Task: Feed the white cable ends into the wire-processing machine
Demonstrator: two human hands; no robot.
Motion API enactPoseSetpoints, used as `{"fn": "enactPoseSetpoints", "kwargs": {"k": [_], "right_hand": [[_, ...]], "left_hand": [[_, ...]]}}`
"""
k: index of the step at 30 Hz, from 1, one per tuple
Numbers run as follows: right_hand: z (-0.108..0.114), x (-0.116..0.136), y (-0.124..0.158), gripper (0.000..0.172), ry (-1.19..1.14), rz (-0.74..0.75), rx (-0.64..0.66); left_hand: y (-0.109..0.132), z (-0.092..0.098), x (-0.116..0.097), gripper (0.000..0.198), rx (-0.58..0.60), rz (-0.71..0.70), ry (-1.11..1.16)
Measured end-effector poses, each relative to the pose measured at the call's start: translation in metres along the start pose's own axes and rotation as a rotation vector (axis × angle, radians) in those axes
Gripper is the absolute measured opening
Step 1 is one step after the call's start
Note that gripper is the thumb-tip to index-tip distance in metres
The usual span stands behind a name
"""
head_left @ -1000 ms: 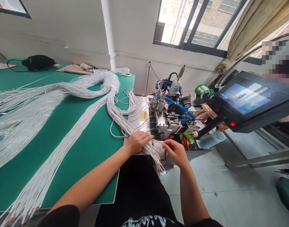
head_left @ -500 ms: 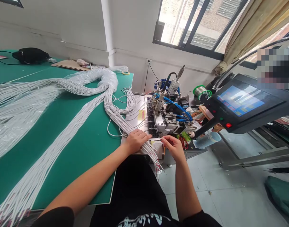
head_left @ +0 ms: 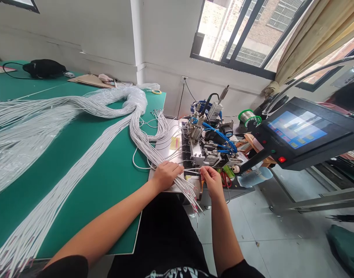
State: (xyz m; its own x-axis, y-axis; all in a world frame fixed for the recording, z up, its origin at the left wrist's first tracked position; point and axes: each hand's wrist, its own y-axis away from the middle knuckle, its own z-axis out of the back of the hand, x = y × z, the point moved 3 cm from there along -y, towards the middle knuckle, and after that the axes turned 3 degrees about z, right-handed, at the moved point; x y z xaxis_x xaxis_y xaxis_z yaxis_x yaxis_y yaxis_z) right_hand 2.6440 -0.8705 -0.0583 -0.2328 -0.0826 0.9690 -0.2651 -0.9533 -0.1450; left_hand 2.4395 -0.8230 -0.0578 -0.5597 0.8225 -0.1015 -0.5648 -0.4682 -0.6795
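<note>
Head view, near centre
Left hand: your left hand [head_left: 165,174] lies palm down, fingers curled, on the near end of the wire bundle [head_left: 142,141], pressing the strands against the metal plate [head_left: 168,136] so that they stay fanned and one can be picked off.
Right hand: your right hand [head_left: 211,179] is closed in a pinch on a single white wire [head_left: 192,170], held level between the two hands, its end toward the machine's front.
Single white wire: just in front of the soldering machine [head_left: 207,141], touching both hands; whether its tip is already seated I cannot tell.
Loose ends: stripped wire tips [head_left: 192,197] hang over the near edge of the plate toward your lap, within reach of the pinch.

Head view, left
Counter: the green counter [head_left: 87,162] carries the bundle's long run, laid straight toward you so that strands draw off without tangling.
Wrapped coil: the far part of the bundle sits in clear plastic wrap [head_left: 127,96], keeping the stock together.
Far items: a black pouch [head_left: 43,68] and a tape roll [head_left: 156,92] lie well apart from the work.

Head view, right
Touch screen: the touch screen [head_left: 297,129] is tilted toward you on its arm, readable from the seat.
Solder spool: the green solder spool [head_left: 248,116] stands just behind the machine, feeding it.
Scissors: the red scissors [head_left: 225,178] lie near your right hand, at the machine's foot.
</note>
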Motion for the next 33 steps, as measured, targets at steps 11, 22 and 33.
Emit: {"fn": "enactPoseSetpoints", "kwargs": {"k": [11, 22, 33], "right_hand": [[-0.004, 0.0, -0.003, 0.039, -0.05, -0.065, 0.067], [-0.017, 0.001, -0.002, 0.04, -0.014, 0.01, -0.04], [0.004, 0.001, -0.013, 0.027, 0.453, 0.125, 0.086]], "left_hand": [[0.001, -0.003, 0.005, 0.023, -0.03, -0.081, 0.017], [0.002, -0.013, 0.007, 0.018, 0.093, -0.062, -0.008], [-0.004, -0.014, 0.008, 0.032, 0.095, -0.094, -0.044]]}}
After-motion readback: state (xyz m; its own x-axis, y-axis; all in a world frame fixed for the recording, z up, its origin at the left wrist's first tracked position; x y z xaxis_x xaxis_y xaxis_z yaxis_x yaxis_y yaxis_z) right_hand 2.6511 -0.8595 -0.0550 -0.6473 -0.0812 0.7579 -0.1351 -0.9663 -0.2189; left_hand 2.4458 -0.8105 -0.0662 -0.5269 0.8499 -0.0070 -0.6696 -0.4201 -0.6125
